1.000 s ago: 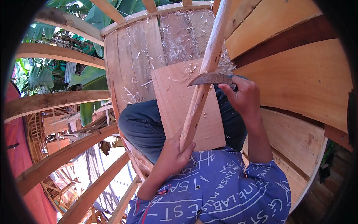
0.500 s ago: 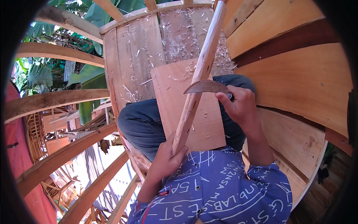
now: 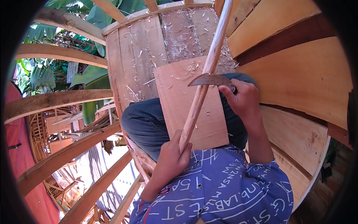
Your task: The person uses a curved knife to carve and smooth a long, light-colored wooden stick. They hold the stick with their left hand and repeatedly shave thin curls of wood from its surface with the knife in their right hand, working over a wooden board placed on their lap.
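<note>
My left hand [image 3: 173, 158] is wrapped round the near end of a long wooden stick [image 3: 199, 100], which slants up and away to the right past the top of the view. In my right hand [image 3: 244, 98] is a curved knife [image 3: 210, 80], gripped by its dark handle. Its brownish blade lies across the stick around mid-length, tip toward the left. Beneath the stick a flat rectangular board [image 3: 179, 87] rests over my crossed legs, with a few curled shavings on it. My fingers hide most of the knife's handle and the stick's near end.
Wood shavings [image 3: 182, 41] are scattered over the plank floor [image 3: 130, 48] ahead. Curved wooden slats [image 3: 63, 99] form a railing at the left, with large green leaves [image 3: 89, 78] beyond. Wide boards [image 3: 298, 82] make a wall close on my right.
The stick has been turned about its length, and its tilt has shifted slightly. Both hands and the knife appear a little further right in the view; the blade still crosses the stick.
</note>
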Motion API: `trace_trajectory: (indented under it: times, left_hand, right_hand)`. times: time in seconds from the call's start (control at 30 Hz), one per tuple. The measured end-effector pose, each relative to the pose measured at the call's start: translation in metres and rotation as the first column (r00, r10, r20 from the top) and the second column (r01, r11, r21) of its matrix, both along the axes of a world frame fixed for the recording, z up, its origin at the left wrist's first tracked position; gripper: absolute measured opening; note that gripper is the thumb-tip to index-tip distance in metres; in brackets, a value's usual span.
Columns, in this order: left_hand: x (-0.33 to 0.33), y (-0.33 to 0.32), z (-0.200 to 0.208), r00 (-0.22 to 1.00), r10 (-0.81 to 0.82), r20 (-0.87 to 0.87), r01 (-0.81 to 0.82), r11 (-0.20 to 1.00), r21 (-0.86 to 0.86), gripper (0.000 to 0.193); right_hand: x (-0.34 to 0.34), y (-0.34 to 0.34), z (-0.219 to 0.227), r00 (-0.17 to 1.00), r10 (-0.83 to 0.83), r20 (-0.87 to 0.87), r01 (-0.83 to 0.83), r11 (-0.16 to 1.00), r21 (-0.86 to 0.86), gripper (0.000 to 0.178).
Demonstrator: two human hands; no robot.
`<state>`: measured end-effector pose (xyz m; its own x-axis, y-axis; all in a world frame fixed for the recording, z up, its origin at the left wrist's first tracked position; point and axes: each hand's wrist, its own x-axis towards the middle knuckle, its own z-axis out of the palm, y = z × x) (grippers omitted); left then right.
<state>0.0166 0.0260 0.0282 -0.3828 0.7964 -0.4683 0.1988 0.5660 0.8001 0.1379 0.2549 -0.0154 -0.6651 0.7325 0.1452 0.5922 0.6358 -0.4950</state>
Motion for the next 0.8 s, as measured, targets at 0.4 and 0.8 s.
trace_trajectory:
  times: [0.4, 0.8]
  left_hand:
    - [-0.001, -0.009, 0.0, 0.996, 0.069, -0.048, -0.069, 0.998, 0.011, 0.024]
    - [-0.008, -0.002, 0.005, 0.999, 0.02, 0.029, -0.022, 0.997, 0.078, 0.025]
  right_hand:
    - [-0.016, -0.025, 0.011, 0.982, 0.169, -0.08, -0.169, 0.986, 0.014, 0.053]
    - [-0.018, -0.013, 0.004, 0.974, 0.1, -0.203, -0.12, 0.989, -0.09, 0.054]
